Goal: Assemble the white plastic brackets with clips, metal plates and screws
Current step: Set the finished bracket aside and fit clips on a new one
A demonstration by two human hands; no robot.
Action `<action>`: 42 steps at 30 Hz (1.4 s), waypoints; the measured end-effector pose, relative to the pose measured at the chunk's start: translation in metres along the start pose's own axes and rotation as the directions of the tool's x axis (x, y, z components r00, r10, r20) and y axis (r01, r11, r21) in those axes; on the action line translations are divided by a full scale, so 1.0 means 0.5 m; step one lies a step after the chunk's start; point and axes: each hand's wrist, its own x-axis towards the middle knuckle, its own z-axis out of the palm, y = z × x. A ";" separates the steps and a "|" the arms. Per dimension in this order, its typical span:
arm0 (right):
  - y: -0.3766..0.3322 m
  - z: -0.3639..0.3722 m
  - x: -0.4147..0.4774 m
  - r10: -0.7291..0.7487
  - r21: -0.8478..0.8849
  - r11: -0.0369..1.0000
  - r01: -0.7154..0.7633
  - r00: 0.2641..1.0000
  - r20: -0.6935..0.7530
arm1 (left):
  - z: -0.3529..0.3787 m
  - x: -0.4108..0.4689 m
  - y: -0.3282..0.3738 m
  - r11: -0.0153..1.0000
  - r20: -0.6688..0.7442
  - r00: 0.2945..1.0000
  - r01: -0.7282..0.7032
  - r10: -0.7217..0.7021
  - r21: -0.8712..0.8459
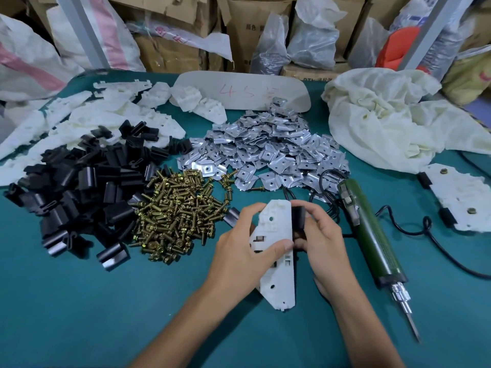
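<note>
Lower centre of the frame: the left hand [247, 251] grasps a white plastic bracket [279, 285] across its middle, thumb laid over the face, and holds it tilted above the green table [79, 314]. The right hand [321, 243] pinches a black clip [299, 217] against the bracket's upper right edge. Fingers cover the clip's lower part, so whether it is fully seated cannot be told.

Supplies lie across the middle of the frame:
- pile of clips [79, 197], at left
- screws [175, 216], in the centre, near the left hand
- metal plates [271, 152], above the screws
- spare brackets [79, 120], at upper left

Hazards, as judged from this arrangement:
- **Skewed clip.** Pressed on at an angle, the clip may bind part-way and look seated when it is not. Uneven thumb pressure would be the cause.
- **Escaped clip.** The clip may spring out of the pinch and be lost among the piles.
- **Twisted bracket.** Only one hand supports the bracket, in the air, so a hard push could twist it in the grip.
- **Snagged cable.** The electric screwdriver [372, 235] lies at right, and its cable [321, 179] coils just beyond the right hand, so a careless reach could catch it.
- **Scattered screws.** A sweep of the left forearm could scatter them.

A finished bracket [457, 197] at the right edge shows what remains: clips, plates and screws all fitted.
</note>
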 end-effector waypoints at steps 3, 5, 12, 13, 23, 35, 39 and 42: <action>-0.001 0.004 -0.001 -0.006 -0.067 0.998 0.007 1.000 0.024 | 0.003 0.003 -0.011 0.999 0.003 1.000 0.021 -0.021 -0.039; -0.001 0.006 -0.002 -0.015 -0.102 0.995 0.019 0.999 0.039 | 0.005 0.003 -0.014 0.998 0.005 1.000 0.023 -0.023 -0.059; -0.010 0.004 -0.009 -0.073 0.003 0.997 0.073 0.997 -0.001 | 0.011 0.003 -0.024 0.995 -0.003 1.000 0.020 -0.021 -0.097; -0.012 0.002 -0.010 -0.085 0.026 0.996 0.085 0.996 -0.005 | 0.012 0.002 -0.023 0.995 0.002 1.000 0.016 -0.016 -0.100; -0.012 0.007 -0.013 -0.129 0.051 0.990 0.129 0.992 -0.004 | 0.008 0.005 -0.023 0.996 0.001 1.000 -0.018 0.018 -0.082; -0.071 0.019 0.011 -0.228 -0.314 0.922 0.227 0.973 0.034 | 0.014 0.004 -0.023 0.999 0.015 0.999 0.043 -0.043 -0.032; -0.147 0.068 0.053 -0.239 -0.632 0.588 0.505 0.855 0.461 | 0.012 0.007 -0.016 0.997 0.005 0.999 0.048 -0.048 0.067; -0.175 0.136 0.095 0.115 -0.753 0.305 0.583 0.762 0.637 | 0.011 0.011 -0.016 0.994 0.023 0.995 0.094 -0.096 0.063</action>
